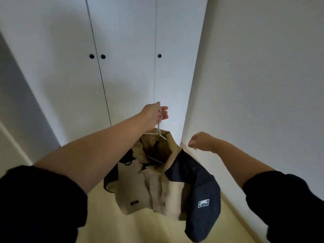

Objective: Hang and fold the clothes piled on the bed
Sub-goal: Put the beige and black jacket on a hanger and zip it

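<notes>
A beige and navy jacket (163,186) hangs on a white wire hanger (159,131) in front of me. My left hand (154,115) grips the hanger's hook and holds the jacket up before the white wardrobe doors (126,81). My right hand (201,141) hovers to the right of the jacket's collar, fingers loosely curled with nothing in them, close to the wall corner. The bed and the clothes pile are out of view.
The wardrobe doors are closed, with three small black knobs (103,56) at mid height. A white wall (263,85) runs along the right with a baseboard. A pale yellow floor (105,225) lies below. A grey door edge stands at the left.
</notes>
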`<action>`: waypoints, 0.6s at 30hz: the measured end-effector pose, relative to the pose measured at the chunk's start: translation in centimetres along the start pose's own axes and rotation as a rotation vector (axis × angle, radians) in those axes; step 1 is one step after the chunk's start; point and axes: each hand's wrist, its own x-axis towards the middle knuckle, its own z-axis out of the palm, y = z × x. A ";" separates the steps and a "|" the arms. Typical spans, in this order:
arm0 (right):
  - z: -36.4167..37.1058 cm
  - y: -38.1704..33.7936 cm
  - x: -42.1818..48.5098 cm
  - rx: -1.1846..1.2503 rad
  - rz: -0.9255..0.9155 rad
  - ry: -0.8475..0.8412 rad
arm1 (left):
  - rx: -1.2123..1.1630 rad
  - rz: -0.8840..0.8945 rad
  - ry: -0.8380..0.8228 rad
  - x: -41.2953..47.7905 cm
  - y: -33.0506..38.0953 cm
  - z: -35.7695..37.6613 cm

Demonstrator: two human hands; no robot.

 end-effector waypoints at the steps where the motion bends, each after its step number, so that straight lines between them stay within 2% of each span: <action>1: -0.5 -0.4 2.6 0.002 -0.032 0.011 | 0.031 0.012 0.074 2.2 0.7 -0.4; 4: -2.0 -1.6 10.3 0.020 -0.095 -0.020 | 0.068 0.029 0.272 8.4 3.4 -2.2; 7: -3.3 -3.2 17.6 0.035 -0.143 -0.084 | 0.079 0.026 0.349 13.5 6.4 -4.9; 11: -3.4 -7.3 26.0 0.078 -0.224 -0.101 | 0.305 0.035 0.378 17.6 9.4 -10.2; 15: -2.0 -13.9 32.8 0.031 -0.396 -0.144 | 0.511 0.073 0.317 19.8 12.1 -16.6; 18: -1.4 -19.7 37.6 -0.027 -0.521 -0.083 | 0.610 0.097 0.367 21.9 14.8 -20.8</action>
